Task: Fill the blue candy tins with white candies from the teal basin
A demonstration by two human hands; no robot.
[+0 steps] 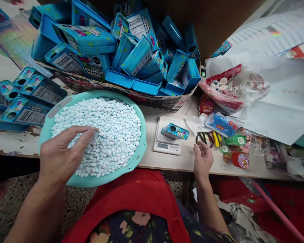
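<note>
A turquoise basin (139,158) full of small pale blue and white candies (116,135) stands at the table's front left. Over the candies is my left hand (68,148), its thumb and forefinger pinched together; whatever is between the tips is too small to tell. On the white digital scale (164,147) rests a blue candy tin (176,131), its round hole showing at one end. To the right of the scale, my right hand (203,158) is palm up with fingers loosely curled and apart, nothing visible in it. Black-handled scissors (204,137) lie just beyond its fingertips.
A cardboard box (164,103) heaped with blue tins (96,37) stands behind the basin. More tins (32,101) stand at the left. At right lie a yellow cutter (216,138), tape rolls (239,140), a red lollipop (240,160) and a bag of sweets (233,87).
</note>
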